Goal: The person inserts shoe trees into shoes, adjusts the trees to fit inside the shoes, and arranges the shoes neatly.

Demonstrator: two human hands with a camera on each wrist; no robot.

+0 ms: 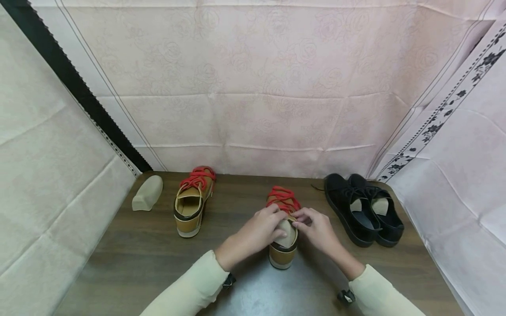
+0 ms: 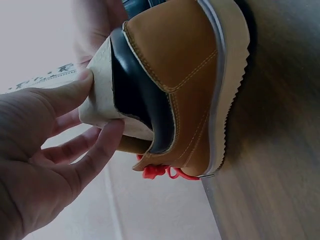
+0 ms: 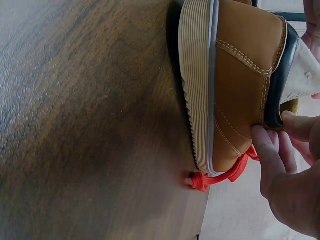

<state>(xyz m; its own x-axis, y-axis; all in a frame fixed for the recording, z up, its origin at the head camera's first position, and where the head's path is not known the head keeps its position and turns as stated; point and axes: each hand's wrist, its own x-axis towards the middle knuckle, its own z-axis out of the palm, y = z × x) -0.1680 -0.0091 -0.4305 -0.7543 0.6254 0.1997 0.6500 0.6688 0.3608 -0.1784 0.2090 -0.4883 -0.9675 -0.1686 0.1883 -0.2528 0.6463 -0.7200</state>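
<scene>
A tan shoe (image 1: 282, 258) with red laces (image 1: 283, 198) and a dark collar stands upright at the front middle, its heel towards me. A cream moulded shoe insert (image 1: 287, 228) sits in its opening, its rear part sticking out above the collar. My left hand (image 1: 264, 226) pinches this protruding part, thumb on one side and fingers on the other, as the left wrist view shows. On the other side my right hand (image 1: 319, 229) pinches the collar edge near the laces between thumb and fingers. The insert's front end is hidden inside the shoe.
The matching tan shoe (image 1: 189, 221) stands to the left, with a second cream insert (image 1: 147, 193) lying farther left. A pair of black shoes (image 1: 363, 210) with pale insides sits at the right. Patterned cloth (image 1: 253, 118) hangs behind the wooden tabletop (image 1: 130, 263).
</scene>
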